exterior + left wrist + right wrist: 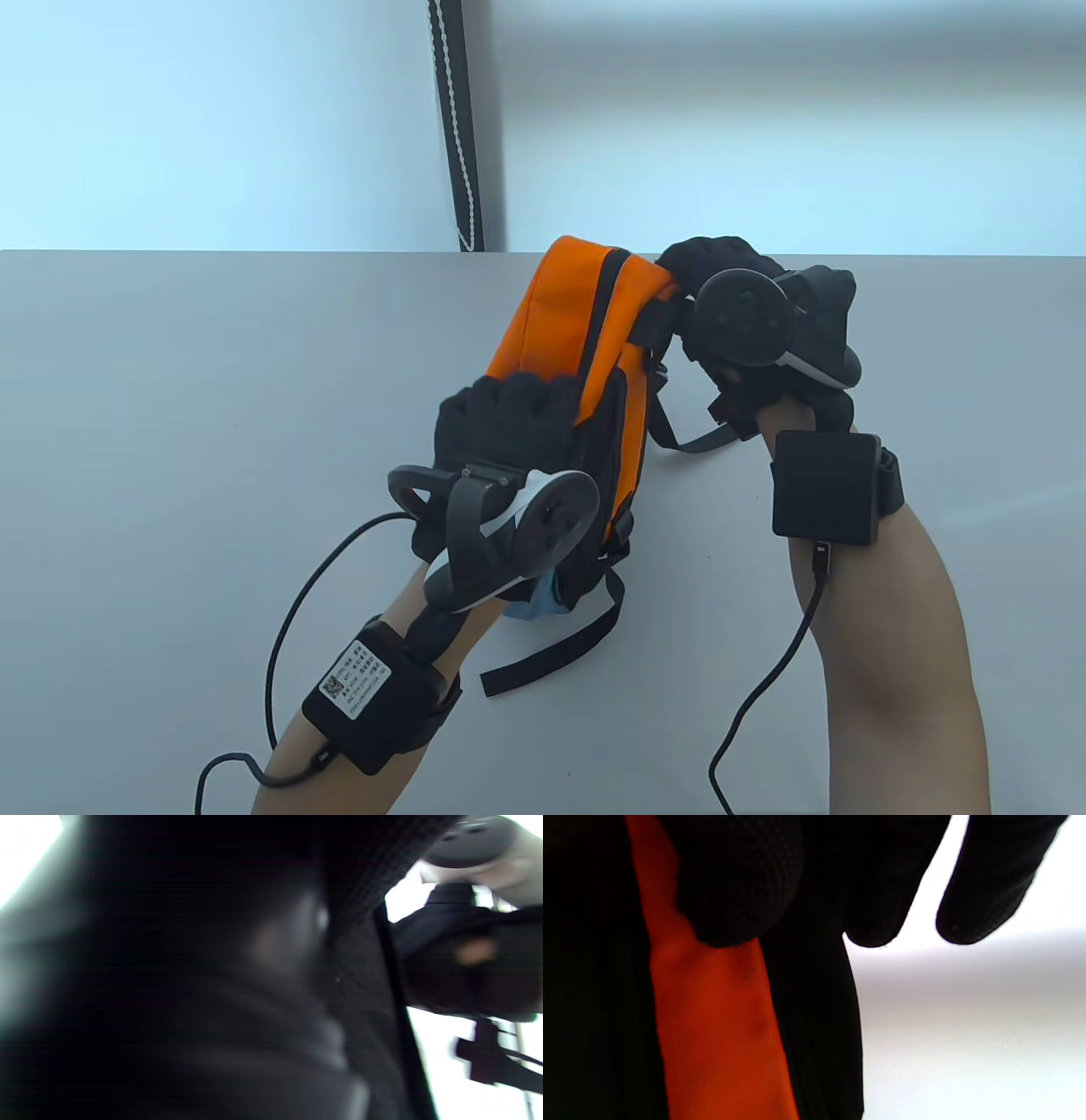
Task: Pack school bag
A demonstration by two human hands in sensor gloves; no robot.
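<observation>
An orange and black school bag (560,340) stands tilted on the grey table (170,424), its straps trailing toward me. My left hand (517,416) grips the bag's near lower side, fingers curled over the orange panel. My right hand (704,280) holds the bag's top end at the far right. In the right wrist view the gloved fingers (742,887) press on the orange fabric (712,1018). The left wrist view is dark and blurred, filled by black bag fabric (360,1005), with my right hand (466,959) at the right. A light blue thing (543,603) peeks out under the bag.
A loose black strap (560,645) lies on the table in front of the bag. Another strap (696,441) loops under my right hand. Cables run from both wrist units (823,492). A beaded blind cord (458,127) hangs behind the table's far edge.
</observation>
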